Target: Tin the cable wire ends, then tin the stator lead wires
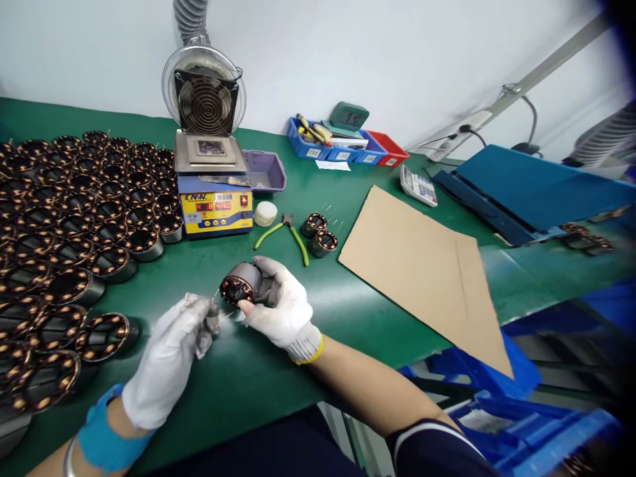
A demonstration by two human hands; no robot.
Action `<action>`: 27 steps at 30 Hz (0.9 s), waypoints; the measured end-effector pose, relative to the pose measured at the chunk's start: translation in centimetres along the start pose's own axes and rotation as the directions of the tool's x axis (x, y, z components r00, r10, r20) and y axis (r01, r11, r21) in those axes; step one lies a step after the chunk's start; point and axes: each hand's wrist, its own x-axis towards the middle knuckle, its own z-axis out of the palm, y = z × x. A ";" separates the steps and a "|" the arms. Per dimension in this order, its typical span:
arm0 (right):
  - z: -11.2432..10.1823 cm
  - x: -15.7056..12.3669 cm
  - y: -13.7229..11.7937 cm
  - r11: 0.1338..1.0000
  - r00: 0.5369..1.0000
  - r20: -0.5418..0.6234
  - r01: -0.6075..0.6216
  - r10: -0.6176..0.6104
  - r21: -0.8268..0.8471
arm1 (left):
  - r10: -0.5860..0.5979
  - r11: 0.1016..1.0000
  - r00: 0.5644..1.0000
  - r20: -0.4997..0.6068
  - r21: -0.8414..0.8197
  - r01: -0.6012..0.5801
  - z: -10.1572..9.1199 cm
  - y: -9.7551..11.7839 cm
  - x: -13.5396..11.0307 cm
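Observation:
A motor stator (243,281), a dark steel ring with copper windings inside, is held tilted above the green bench. My right hand (283,301), in a white glove, wraps around its right side, thumb at the lower rim. My left hand (173,344), also gloved, with grey-stained fingertips, is closed just left of the stator. Its fingers pinch the thin copper wire ends (226,316) sticking out of the winding; the exact grip is partly hidden. Behind the hands lie green-handled cutting pliers (285,233) and two stators (322,242) standing close together.
Rows of stators (106,232) fill the left side. A yellow-and-blue solder pot (217,212) stands behind, with a fan (207,103) above it. Nearby are a purple tray (268,171), a round white pad (265,212), cardboard (422,265), a calculator (419,185) and small bins (342,149).

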 end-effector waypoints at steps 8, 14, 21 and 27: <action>0.2 0.1 0.2 0.985 0.997 -0.003 -0.079 0.081 0.152 | -0.034 0.919 0.999 0.000 0.392 0.031 1.3 -0.7 -0.2; -0.8 2.2 -1.3 0.963 0.995 -0.097 0.004 0.023 0.269 | 0.023 0.906 0.994 0.105 0.418 -0.065 0.0 -0.6 -0.5; -1.8 15.0 -6.6 0.808 0.863 -0.165 0.358 -0.478 -0.468 | -0.034 0.821 0.976 0.216 0.563 -0.096 0.5 -1.2 0.1; 0.9 25.4 -10.1 0.453 0.842 0.064 0.350 -0.535 -0.820 | 0.103 0.365 0.928 0.358 0.854 -0.370 0.2 -1.0 0.4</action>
